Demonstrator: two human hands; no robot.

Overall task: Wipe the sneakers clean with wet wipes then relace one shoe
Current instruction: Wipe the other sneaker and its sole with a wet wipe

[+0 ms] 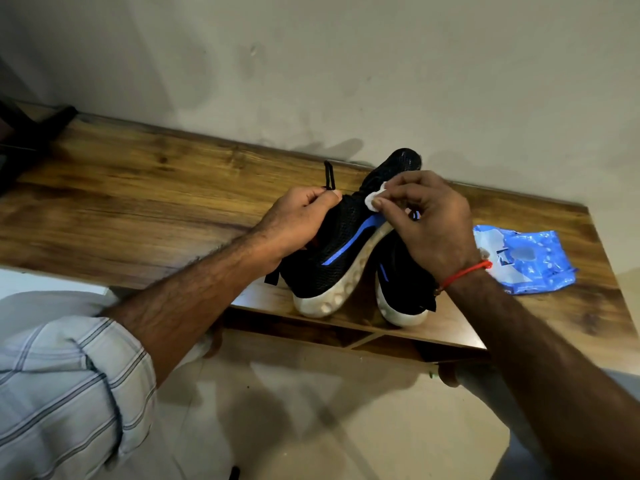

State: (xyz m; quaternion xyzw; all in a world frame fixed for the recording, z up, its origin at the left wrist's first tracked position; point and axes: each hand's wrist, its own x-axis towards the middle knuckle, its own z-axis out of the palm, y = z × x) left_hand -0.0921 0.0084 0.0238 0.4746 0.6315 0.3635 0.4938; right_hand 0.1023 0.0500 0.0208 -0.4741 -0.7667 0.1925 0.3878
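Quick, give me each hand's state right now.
Left hand: closed, grip on the tilted sneaker at its collar.
Right hand: closed, pinching a white wet wipe against that sneaker.

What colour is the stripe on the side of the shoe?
Blue. The stripe runs along the black sneaker above its white sole, clearest in the head view.

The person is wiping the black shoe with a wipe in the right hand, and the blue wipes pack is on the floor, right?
Not quite. The head view shows the blue wipes pack lying on the wooden bench, beside the shoes. The rest holds: the right hand pinches a white wipe against the black shoe.
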